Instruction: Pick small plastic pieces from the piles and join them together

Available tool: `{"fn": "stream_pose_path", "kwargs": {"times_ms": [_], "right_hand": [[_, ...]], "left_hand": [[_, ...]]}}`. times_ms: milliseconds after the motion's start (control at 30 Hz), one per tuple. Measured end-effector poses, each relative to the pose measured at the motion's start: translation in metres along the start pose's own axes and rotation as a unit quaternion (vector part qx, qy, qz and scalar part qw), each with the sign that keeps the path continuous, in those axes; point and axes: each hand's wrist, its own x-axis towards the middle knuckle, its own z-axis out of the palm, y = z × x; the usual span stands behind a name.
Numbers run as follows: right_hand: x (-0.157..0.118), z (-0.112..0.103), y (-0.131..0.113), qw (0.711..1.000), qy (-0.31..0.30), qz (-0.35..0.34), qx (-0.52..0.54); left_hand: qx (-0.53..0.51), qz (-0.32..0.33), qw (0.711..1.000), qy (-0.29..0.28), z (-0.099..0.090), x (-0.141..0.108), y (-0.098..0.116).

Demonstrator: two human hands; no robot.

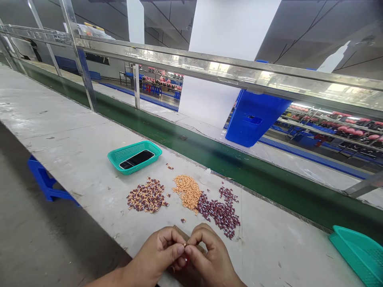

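Note:
Near the front edge of the table, my left hand (163, 251) and my right hand (211, 255) meet, thumbs and forefingers pinched together. Between the fingertips is a tiny orange-tan piece (185, 244), mostly covered. Something red (187, 261) shows under the fingers, too hidden to name. Just beyond my hands lie three piles of small parts: orange curved pieces (188, 191), dark maroon pieces (220, 213), and to the left a pile of two-coloured pieces (147, 196) in orange and maroon. A single two-coloured piece (183, 220) sits apart, close to my hands.
A green perforated basket (134, 170) holding a phone (139, 159) stands beyond the left pile. More green baskets (356, 251) are at the right edge. A green conveyor belt (185, 139) runs behind the table. Above it, a blue stool (254, 117) hangs from a metal rail (191, 59).

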Motion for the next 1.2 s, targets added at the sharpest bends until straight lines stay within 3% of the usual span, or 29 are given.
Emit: {"fn": "stream_pose_path", "kwargs": {"times_ms": [400,500,600,667,700,767,833,900,967,1100,1200], "right_hand": [[0.000,0.000,0.002,0.998,-0.023,-0.055,0.022],[0.002,-0.002,0.005,0.998,-0.041,-0.036,0.014],[0.011,-0.019,0.014,0.996,-0.078,0.019,-0.040],[0.019,-0.038,0.024,0.985,-0.045,0.062,-0.152],[0.023,-0.047,0.030,0.969,-0.022,0.077,-0.232],[0.028,-0.060,0.041,0.956,-0.012,0.089,-0.280],[0.030,-0.063,0.049,0.946,-0.021,0.092,-0.311],[0.031,-0.058,0.053,0.935,-0.030,0.094,-0.339],[0.031,-0.051,0.054,0.925,-0.035,0.096,-0.366],[0.031,-0.044,0.053,0.912,-0.041,0.098,-0.397],[0.030,-0.046,0.053,0.908,-0.044,0.100,-0.403]], "left_hand": [[0.077,-0.005,0.997,-0.015,-0.003,0.001,0.008],[0.104,-0.015,0.994,-0.025,-0.005,0.003,0.008],[0.193,0.011,0.981,-0.038,-0.017,0.009,0.014],[0.319,0.067,0.945,-0.010,-0.033,0.015,0.025],[0.398,0.101,0.912,0.020,-0.042,0.018,0.032],[0.524,0.146,0.836,0.073,-0.063,0.024,0.048],[0.609,0.162,0.770,0.100,-0.080,0.029,0.063],[0.653,0.177,0.727,0.114,-0.087,0.035,0.072],[0.683,0.190,0.698,0.099,-0.085,0.041,0.076],[0.749,0.200,0.632,0.007,-0.061,0.063,0.069],[0.768,0.202,0.606,-0.036,-0.043,0.082,0.060]]}}
